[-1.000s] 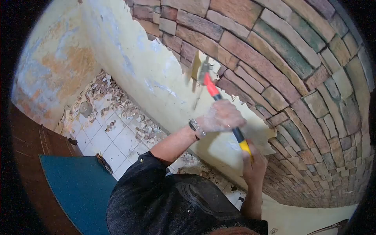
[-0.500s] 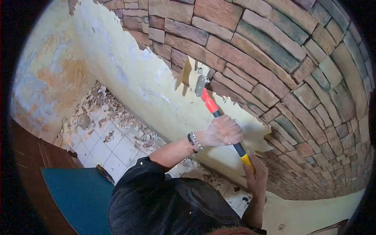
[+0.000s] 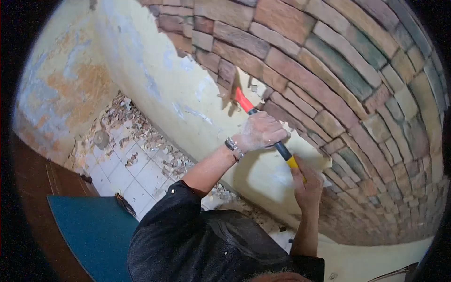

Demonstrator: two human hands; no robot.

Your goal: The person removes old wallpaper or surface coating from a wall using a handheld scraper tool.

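Note:
My left hand (image 3: 262, 131), dusty and with a metal watch at the wrist, is closed around the dark middle of a long-handled scraper (image 3: 243, 100). My right hand (image 3: 307, 182) grips the yellow lower end of its handle. The scraper's red neck points up and left to the torn edge of the stone-patterned wall covering (image 3: 324, 70). Its blade is mostly hidden behind a loose flap (image 3: 226, 77) of that covering. Below the torn edge lies bare pale wall (image 3: 181, 96) with bluish patches.
Torn scraps (image 3: 127, 113) litter the white tiled floor (image 3: 121, 178) along the wall's foot, near a small round object (image 3: 101, 139). At lower left are a teal panel (image 3: 89, 230) and a brown wooden surface (image 3: 33, 174). The left wall (image 3: 70, 84) has orange and blue stains.
The scraper has moved slightly up and left against the wall, and its blade has gone from plain view to mostly hidden at the flap. Both hands keep hold; the view has shifted a little.

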